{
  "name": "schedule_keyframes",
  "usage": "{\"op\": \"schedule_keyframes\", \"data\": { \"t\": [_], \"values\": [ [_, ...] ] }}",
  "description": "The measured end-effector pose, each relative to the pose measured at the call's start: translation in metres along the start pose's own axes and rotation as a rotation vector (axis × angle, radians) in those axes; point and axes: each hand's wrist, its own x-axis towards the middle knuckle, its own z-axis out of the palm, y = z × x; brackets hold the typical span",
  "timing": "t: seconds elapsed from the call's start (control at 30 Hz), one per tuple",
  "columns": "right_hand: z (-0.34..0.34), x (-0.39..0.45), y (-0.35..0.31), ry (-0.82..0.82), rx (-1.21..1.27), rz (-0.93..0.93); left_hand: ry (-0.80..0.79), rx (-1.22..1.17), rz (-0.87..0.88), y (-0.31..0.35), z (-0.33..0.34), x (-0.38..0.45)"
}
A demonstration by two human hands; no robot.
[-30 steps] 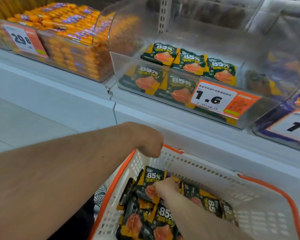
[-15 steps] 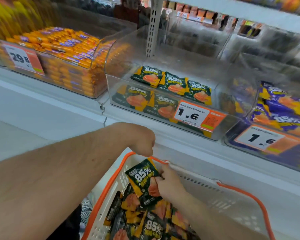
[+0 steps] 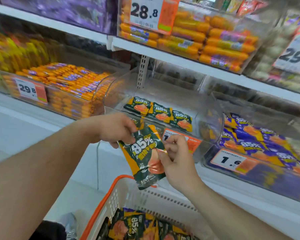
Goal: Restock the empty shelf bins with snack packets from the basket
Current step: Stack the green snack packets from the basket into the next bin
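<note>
A dark green and orange snack packet [image 3: 144, 158] marked 85% hangs in the air between the basket and the shelf. My left hand [image 3: 115, 129] pinches its top left corner. My right hand [image 3: 176, 158] pinches its right edge. Just behind them stands a clear shelf bin [image 3: 203, 108] holding a few of the same packets [image 3: 160, 113] along its front. Below, the white basket with an orange rim [image 3: 111, 196] holds several more packets [image 3: 133, 226].
A clear bin of orange sausage sticks [image 3: 68, 89] stands to the left, and a bin of purple packets [image 3: 260, 144] to the right. Price tags hang on the bin fronts. The shelf above [image 3: 180, 59] carries more stocked bins.
My right hand lifted a packet out of the basket up to the bin's front. My left hand left the basket rim and took the packet's top corner. The view tilted upward.
</note>
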Motion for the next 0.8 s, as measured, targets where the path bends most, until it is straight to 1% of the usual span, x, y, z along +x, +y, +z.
{"op": "schedule_keyframes", "data": {
  "t": [0.07, 0.17, 0.23, 0.3, 0.37, 0.43, 0.5, 0.53, 0.6, 0.67, 0.73, 0.8],
  "values": [
    [-0.006, 0.0, -0.007, 0.012, 0.038, -0.051, 0.138, -0.16, 0.059, 0.005, -0.003, -0.004],
    [-0.012, 0.002, -0.02, 0.027, 0.072, -0.056, 0.357, -0.418, 0.159, 0.023, 0.0, -0.009],
    [-0.015, 0.009, -0.032, 0.069, 0.128, -0.057, 0.508, -0.507, 0.187, 0.03, 0.002, -0.006],
    [-0.017, 0.021, -0.045, 0.116, 0.21, -0.032, 0.667, -0.467, 0.187, 0.027, 0.0, 0.002],
    [-0.022, 0.035, -0.054, 0.19, 0.241, 0.002, 0.791, -0.296, 0.172, 0.02, -0.005, 0.011],
    [-0.029, 0.049, -0.062, 0.257, 0.207, 0.017, 0.811, -0.106, 0.135, 0.012, -0.007, 0.018],
    [-0.036, 0.067, -0.065, 0.26, 0.157, 0.071, 0.776, 0.068, 0.105, 0.007, -0.006, 0.022],
    [-0.037, 0.08, -0.063, 0.253, 0.134, 0.127, 0.748, 0.124, 0.099, 0.005, -0.004, 0.024],
    [-0.038, 0.111, -0.056, 0.259, 0.105, 0.237, 0.666, 0.123, 0.091, 0.005, -0.001, 0.027],
    [-0.033, 0.14, -0.049, 0.272, 0.077, 0.291, 0.593, 0.064, 0.08, 0.005, 0.003, 0.029],
    [-0.03, 0.16, -0.043, 0.287, 0.072, 0.346, 0.592, -0.005, 0.083, 0.004, 0.005, 0.033],
    [-0.027, 0.177, -0.037, 0.237, 0.079, 0.396, 0.614, -0.038, 0.078, 0.001, 0.008, 0.037]
  ]
}}
